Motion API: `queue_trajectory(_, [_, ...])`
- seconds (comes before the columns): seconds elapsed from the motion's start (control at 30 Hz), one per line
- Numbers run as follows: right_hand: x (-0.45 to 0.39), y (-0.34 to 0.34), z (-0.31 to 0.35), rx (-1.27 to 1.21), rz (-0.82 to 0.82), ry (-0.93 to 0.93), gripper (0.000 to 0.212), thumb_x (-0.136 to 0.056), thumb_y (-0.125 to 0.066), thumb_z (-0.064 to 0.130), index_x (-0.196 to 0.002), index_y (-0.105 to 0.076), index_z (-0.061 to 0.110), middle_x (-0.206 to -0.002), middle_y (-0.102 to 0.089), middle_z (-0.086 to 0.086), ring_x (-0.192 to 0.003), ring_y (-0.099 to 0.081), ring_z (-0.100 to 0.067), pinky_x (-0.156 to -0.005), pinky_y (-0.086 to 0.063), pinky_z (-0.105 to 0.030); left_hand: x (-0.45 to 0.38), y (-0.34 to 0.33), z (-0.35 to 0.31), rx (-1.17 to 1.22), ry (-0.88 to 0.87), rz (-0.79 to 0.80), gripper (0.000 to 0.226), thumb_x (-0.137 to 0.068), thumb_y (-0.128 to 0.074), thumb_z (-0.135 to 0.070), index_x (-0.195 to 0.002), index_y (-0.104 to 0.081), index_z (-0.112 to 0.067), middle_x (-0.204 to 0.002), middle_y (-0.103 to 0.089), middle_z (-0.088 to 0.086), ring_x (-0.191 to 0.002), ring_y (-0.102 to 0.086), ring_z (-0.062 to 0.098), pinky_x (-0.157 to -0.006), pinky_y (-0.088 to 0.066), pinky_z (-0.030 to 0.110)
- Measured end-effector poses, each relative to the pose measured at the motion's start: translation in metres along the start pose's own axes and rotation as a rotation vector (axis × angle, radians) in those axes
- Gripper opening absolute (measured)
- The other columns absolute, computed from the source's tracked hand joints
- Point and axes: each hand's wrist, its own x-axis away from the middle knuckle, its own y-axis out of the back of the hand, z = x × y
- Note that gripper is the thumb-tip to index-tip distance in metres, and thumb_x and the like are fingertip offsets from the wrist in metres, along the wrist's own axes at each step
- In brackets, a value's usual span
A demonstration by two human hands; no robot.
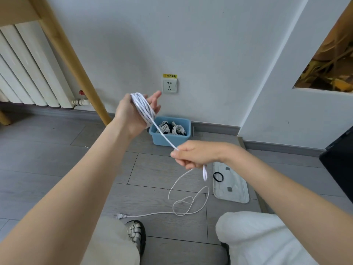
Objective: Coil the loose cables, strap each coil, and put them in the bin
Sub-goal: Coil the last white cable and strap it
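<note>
Both forearms extended: left hand [133,113] raised, fingers spread, white cable [143,108] coiled round the palm — right hand [193,154] lower, pinching the taut strand. Slack on floor; blue bin [170,139] beyond.

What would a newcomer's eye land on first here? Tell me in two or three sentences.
First, the white cable stretched taut between the hands: the left hand holds a coil of it wrapped around the palm, and the right hand pinches the strand lower down. Its loose tail and plug lie on the grey floor. Behind, by the wall, a blue bin already holds coiled cables.
</note>
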Motion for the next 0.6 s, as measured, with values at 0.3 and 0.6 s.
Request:
queue_trajectory(0.3, [-0.013, 0.006, -0.028, 0.145, -0.295, -0.024, 0.051, -0.091, -0.045, 0.048, -0.085, -0.059, -0.001, -0.083, -0.063, -0.015, -0.076, -0.056, -0.019, -0.073, -0.044, -0.026, 0.027, -0.024, 0.030, -0.562, 0.628, 0.512, 0.059, -0.100, -0.017, -0.039, -0.117, -0.052, 0.006, -0.048, -0.041, -0.001, -0.026, -0.020, 0.003, -0.034, -0.033, 0.013])
queue_trajectory(0.6, [-0.005, 0.038, -0.026, 0.362, -0.709, -0.054, 0.029, -0.075, -0.062, 0.016, -0.052, -0.044, 0.021, -0.054, -0.046, 0.005, -0.061, -0.043, -0.019, -0.059, -0.033, -0.028, 0.027, -0.015, 0.040, -1.175, 0.775, 0.255, 0.060, -0.101, -0.021, -0.048, -0.123, -0.049, -0.001, -0.099, -0.070, 0.013, -0.046, -0.062, 0.015, -0.039, -0.038, 0.016])
